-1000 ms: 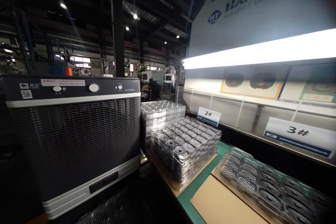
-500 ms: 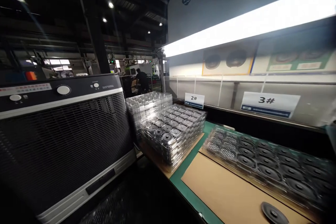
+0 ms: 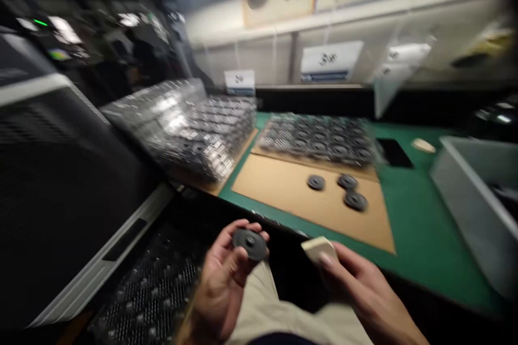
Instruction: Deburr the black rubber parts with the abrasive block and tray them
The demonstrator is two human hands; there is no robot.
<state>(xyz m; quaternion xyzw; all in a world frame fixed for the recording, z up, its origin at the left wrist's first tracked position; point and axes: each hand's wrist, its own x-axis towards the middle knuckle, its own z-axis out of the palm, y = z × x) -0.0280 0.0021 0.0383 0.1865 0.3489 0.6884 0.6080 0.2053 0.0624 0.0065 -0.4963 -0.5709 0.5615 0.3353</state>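
My left hand (image 3: 218,283) pinches a dark grey plastic disc (image 3: 256,248) with a small raised hub, its flat side tilted up at me. Across from it, my right hand (image 3: 360,277) grips a small cream-coloured block (image 3: 315,248); blur hides what it is made of. Both hands are above my lap, in front of the table edge. Three similar discs, one of them (image 3: 316,182), lie on a brown cardboard sheet (image 3: 275,183). Behind them, a clear plastic tray (image 3: 277,139) holds rows of discs, with vacant pockets at its left end.
Stacked clear trays (image 3: 218,129) stand at the left of the green table (image 3: 408,194). A grey bin (image 3: 469,188) is at the right, near a black flat rectangle (image 3: 393,152) and another cream piece (image 3: 423,145). A large black cooler-like unit (image 3: 65,194) stands left.
My view has swung right and down. Both hands have come into view, holding the disc and the cream block. More of the table, the bin and further discs now show.
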